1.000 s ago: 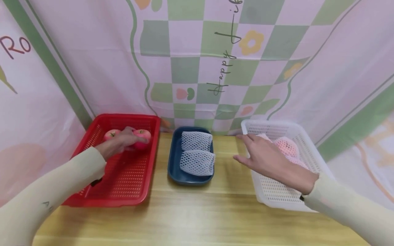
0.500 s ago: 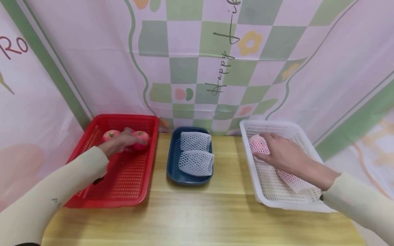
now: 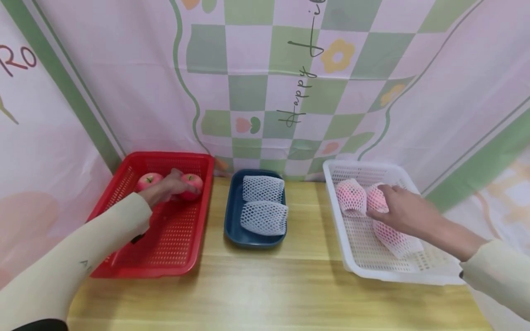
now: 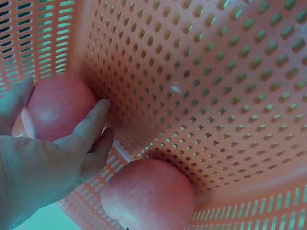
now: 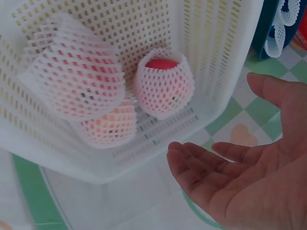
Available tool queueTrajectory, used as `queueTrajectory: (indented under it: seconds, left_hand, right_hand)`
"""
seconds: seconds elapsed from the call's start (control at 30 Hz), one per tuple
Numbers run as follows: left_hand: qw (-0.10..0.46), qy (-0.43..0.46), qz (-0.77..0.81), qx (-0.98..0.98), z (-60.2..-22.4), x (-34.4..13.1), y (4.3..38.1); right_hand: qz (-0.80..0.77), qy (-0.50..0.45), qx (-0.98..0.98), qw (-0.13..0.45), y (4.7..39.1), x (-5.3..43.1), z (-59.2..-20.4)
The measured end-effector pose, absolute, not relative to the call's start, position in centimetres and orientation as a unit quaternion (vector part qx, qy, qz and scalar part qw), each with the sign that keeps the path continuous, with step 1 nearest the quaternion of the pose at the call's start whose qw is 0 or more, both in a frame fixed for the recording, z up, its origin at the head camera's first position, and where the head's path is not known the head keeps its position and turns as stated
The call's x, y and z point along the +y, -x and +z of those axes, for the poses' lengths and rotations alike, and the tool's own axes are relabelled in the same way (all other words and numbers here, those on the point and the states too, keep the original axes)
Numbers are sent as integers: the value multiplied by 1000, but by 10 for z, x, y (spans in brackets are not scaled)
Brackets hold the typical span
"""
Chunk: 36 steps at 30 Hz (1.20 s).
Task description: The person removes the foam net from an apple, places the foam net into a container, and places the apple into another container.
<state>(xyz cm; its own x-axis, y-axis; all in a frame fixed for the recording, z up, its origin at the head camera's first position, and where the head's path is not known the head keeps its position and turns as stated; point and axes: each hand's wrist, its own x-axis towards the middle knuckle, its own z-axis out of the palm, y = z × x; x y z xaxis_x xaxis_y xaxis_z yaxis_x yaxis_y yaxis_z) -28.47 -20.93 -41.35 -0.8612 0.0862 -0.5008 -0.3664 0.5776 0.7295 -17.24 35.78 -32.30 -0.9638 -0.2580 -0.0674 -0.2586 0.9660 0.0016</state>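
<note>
In the head view my left hand [image 3: 170, 185] reaches into the red basket [image 3: 159, 241] on the left and grips an apple [image 3: 192, 183]. The left wrist view shows thumb and fingers on opposite sides of it. A second apple [image 4: 149, 194] lies beside that hand, ungripped. Over the white basket [image 3: 362, 250] on the right, my right hand [image 3: 407, 212] has thumb and fingers spread by the middle net-wrapped fruit [image 3: 376, 198]. Two more fruits in pink foam nets, one at the left [image 3: 351, 193] and one nearer [image 3: 393, 238], lie there. The right wrist view shows nothing in that palm [image 5: 259, 182].
A dark blue tray [image 3: 233, 218] stands between the baskets, holding two white foam nets, one at the back [image 3: 263, 189] and one in front [image 3: 264, 218]. All three stand on a wooden table [image 3: 261, 289]. A patterned curtain [image 3: 248, 94] hangs directly behind.
My right hand moved from the white basket's left rim to the left wrapped fruit, then right to the middle one. The left hand stays on the apple.
</note>
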Motion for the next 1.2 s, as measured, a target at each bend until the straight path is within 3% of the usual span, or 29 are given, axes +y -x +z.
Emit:
queueTrajectory:
  seconds: [0.93,1.2]
  left_hand:
    - [212,52,339,915,-412,-205,288]
    - [206,40,336,918,-406,-203,283]
  right_hand:
    - [-56,44,982,177,172,429,-347]
    - [-59,40,980,184,171,430,-352]
